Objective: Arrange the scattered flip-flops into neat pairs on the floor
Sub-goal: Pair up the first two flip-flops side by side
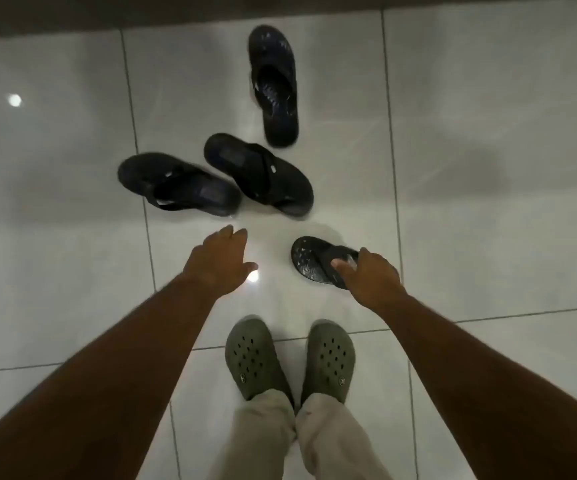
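Note:
Several dark flip-flops lie on a glossy white tiled floor. A patterned one (275,84) lies farthest away, pointing up the frame. Two plain black ones sit in the middle, one to the left (176,185) and one angled beside it (259,173), nearly touching. My right hand (370,275) grips the strap of a smaller patterned flip-flop (311,259) near my feet. My left hand (223,259) hovers with fingers apart, holding nothing, just below the two black ones.
My feet in olive green clogs (256,358) (330,356) stand at the bottom centre, with beige trousers above them. A dark wall base (107,12) runs along the top edge. Bright light reflections dot the tiles (488,98).

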`<state>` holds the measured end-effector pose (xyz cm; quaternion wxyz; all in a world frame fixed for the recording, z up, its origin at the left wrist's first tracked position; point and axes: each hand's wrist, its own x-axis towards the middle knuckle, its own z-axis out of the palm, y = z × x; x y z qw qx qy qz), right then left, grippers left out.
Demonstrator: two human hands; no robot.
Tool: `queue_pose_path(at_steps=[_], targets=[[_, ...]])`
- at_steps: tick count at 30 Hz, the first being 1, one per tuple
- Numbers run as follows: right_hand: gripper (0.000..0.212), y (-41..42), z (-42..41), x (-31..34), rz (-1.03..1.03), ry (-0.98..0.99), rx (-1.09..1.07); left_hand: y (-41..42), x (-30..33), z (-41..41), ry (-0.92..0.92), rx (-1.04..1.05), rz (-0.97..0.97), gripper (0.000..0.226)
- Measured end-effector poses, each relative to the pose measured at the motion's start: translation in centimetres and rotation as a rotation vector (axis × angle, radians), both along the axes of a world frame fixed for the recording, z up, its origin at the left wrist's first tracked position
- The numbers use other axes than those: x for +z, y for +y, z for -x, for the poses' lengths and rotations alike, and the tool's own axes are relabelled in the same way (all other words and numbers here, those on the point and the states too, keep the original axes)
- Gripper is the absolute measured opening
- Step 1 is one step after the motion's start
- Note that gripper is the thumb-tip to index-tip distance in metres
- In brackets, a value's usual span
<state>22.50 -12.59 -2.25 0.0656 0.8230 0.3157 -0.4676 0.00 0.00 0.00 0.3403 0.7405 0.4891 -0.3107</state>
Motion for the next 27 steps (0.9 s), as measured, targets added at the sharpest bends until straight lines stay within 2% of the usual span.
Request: queue_pose_path(at_steps=[6, 9, 12, 15, 18, 21, 23, 25, 27], targets=[[0.052, 1.0, 2.3, -8.2, 0.077, -0.047, -0.088, 6.2, -8.4, -0.7, -0.001, -0.061, -0.209, 0.072], [0.044, 1.7, 2.7, -10.4, 0.036, -0.188, -0.071, 9.4, -10.8, 0.1, 0.099, -0.023, -0.258, 0.07], [0.043, 2.5, 3.1, -10.5, 0.025, -0.391, 0.085, 11.2, -12.4, 2.2, 0.226, 0.038, -0.346, 0.079], [0.05, 4.5, 3.5, -11.0, -0.108, -0.502, 0.322, 12.5, -13.7, 4.8, 0.224, 0.15, -0.321, 0.079], [0.071, 8.7, 4.7, -12.5, -0.269, -0.393, 0.52, 13.3, -14.5, 6.6, 0.161, 0.14, -0.283, 0.081], [0.088, 12.6, 6.0, -14.0, -0.271, -0.27, 0.592, 13.0, -15.3, 7.0, 0.154, 0.109, -0.339, 0.078], [0.093, 13.7, 6.7, -14.6, -0.23, -0.26, 0.611, 12.3, -15.9, 6.8, 0.157, 0.134, -0.354, 0.068], [0.092, 13.6, 7.0, -14.7, -0.213, -0.285, 0.609, 11.1, -16.2, 6.5, 0.138, 0.229, -0.356, 0.052], [0.089, 13.1, 7.6, -14.3, -0.205, -0.295, 0.613, 9.6, -16.3, 6.8, 0.092, 0.344, -0.349, 0.047]])
